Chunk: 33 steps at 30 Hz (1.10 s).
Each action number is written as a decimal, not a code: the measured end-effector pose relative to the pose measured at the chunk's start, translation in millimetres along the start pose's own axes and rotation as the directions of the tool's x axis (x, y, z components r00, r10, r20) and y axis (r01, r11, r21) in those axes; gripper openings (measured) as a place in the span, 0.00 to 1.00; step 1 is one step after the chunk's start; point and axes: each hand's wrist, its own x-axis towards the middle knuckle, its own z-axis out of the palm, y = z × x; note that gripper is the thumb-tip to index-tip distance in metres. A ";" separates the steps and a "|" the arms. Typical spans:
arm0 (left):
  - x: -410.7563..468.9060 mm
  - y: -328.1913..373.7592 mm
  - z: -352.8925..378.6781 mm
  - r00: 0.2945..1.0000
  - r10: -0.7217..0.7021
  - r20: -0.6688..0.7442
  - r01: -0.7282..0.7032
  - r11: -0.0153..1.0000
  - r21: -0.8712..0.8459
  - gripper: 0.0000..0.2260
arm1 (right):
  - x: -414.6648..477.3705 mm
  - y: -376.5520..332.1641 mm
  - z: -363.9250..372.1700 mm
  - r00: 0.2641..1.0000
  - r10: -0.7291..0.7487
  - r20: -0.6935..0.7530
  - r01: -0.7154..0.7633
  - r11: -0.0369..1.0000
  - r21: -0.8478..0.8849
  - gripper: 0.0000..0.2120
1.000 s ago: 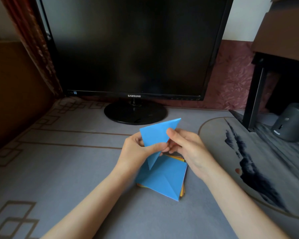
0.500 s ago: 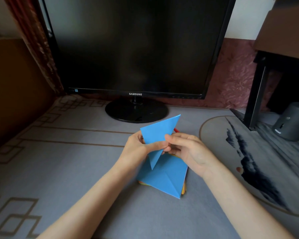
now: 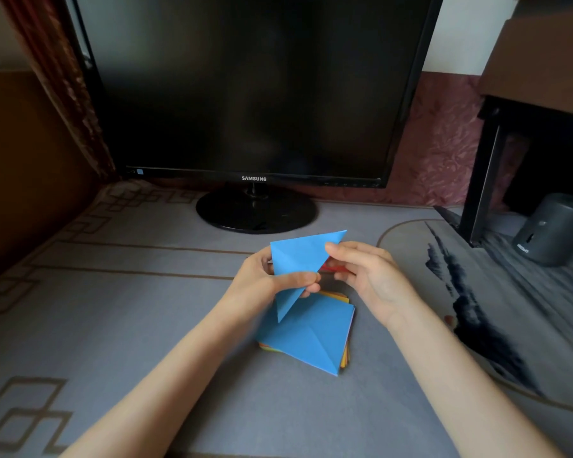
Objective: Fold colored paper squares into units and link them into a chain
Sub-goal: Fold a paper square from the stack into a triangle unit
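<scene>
A blue paper folded into a triangle (image 3: 295, 259) is held above the table in front of the monitor. My left hand (image 3: 262, 285) pinches it at its lower middle, thumb across the front. My right hand (image 3: 368, 276) touches its right edge with the fingertips, and a bit of red paper (image 3: 331, 267) shows between those fingers. Below the hands lies a stack of colored paper squares (image 3: 311, 338) with a creased blue sheet on top; orange and yellow edges show at its right side.
A black Samsung monitor (image 3: 252, 94) on a round stand (image 3: 255, 209) stands just behind the hands. A grey patterned mat (image 3: 113, 309) covers the table. A dark cylindrical device (image 3: 549, 229) and a black shelf leg (image 3: 480, 180) stand at the right.
My right hand has slid from the paper's middle to its right edge, and a red piece now shows in its fingers. The blue triangle has stayed in place.
</scene>
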 end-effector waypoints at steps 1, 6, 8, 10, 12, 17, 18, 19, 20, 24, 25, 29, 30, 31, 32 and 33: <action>0.2 -0.1 -0.2 1.000 -0.005 0.001 0.005 1.000 0.002 0.11 | 0.0 -0.1 -0.5 1.000 0.001 -0.008 -0.001 1.000 -0.002 0.03; 0.5 0.0 -0.9 0.999 -0.032 -0.011 0.032 0.999 -0.020 0.12 | 0.3 -1.3 -2.0 0.999 -0.008 -0.049 0.007 1.000 -0.019 0.03; 0.3 -0.2 -1.4 0.999 -0.035 -0.009 0.035 0.999 -0.014 0.13 | 0.7 -2.8 -2.3 0.995 -0.004 -0.095 0.005 1.000 0.003 0.03; 0.5 -0.7 -1.4 0.999 -0.045 -0.014 0.045 0.999 -0.001 0.14 | 1.6 -3.9 -3.3 0.990 -0.001 -0.140 0.003 1.000 0.011 0.03; 1.3 -1.1 -1.3 0.998 -0.057 -0.023 0.057 0.998 0.005 0.16 | 1.7 -2.8 -3.5 0.989 -0.008 -0.151 0.008 1.000 0.000 0.03; 2.4 -3.2 -2.9 0.998 -0.056 -0.009 0.056 0.998 0.009 0.14 | 2.3 -4.5 -5.8 0.982 -0.039 -0.183 0.044 0.999 0.020 0.03; 1.8 -4.3 -3.9 0.999 -0.053 -0.005 0.053 0.998 0.027 0.13 | 2.8 -6.1 -9.1 0.979 -0.048 -0.199 0.057 0.997 0.042 0.04; 1.2 -5.4 -5.2 0.999 -0.048 -0.005 0.048 0.998 0.043 0.12 | 3.1 -7.8 -12.6 0.975 -0.054 -0.215 0.068 0.996 0.056 0.04; 1.0 -6.5 -6.4 0.999 -0.037 -0.010 0.038 0.998 0.050 0.11 | 2.8 -9.0 -14.8 0.973 -0.058 -0.222 0.073 0.995 0.061 0.03; 4.0 -7.6 -8.1 0.998 0.014 -0.059 -0.013 1.000 0.010 0.10 | -0.9 -7.4 -7.0 0.994 -0.026 -0.108 0.032 0.998 0.055 0.15; 4.6 -8.2 -7.1 0.997 0.017 -0.070 -0.017 1.000 0.008 0.11 | -2.1 -6.8 -3.2 0.998 -0.019 -0.056 0.020 1.000 0.013 0.20; 5.0 -13.7 -3.6 0.996 0.028 -0.084 -0.025 0.999 0.037 0.16 | -5.7 0.2 6.7 0.995 -0.030 0.091 0.049 0.976 -0.213 0.10; 4.9 -14.6 -3.4 0.996 0.033 -0.079 -0.029 0.998 0.052 0.16 | -5.7 2.3 7.9 0.995 -0.036 0.088 0.056 0.971 -0.232 0.06; 5.0 -14.8 -3.3 0.996 0.034 -0.077 -0.030 0.998 0.061 0.15 | -5.3 3.8 8.1 0.996 -0.048 0.074 0.064 0.969 -0.239 0.03; 5.6 -15.0 -3.4 0.996 0.030 -0.084 -0.026 0.998 0.055 0.15 | -4.5 4.6 7.7 0.996 -0.068 0.051 0.078 0.966 -0.245 0.03; 6.4 -15.1 -3.5 0.995 0.014 -0.100 -0.011 1.000 0.029 0.15 | -3.9 4.7 6.9 0.996 -0.092 0.021 0.094 0.964 -0.248 0.02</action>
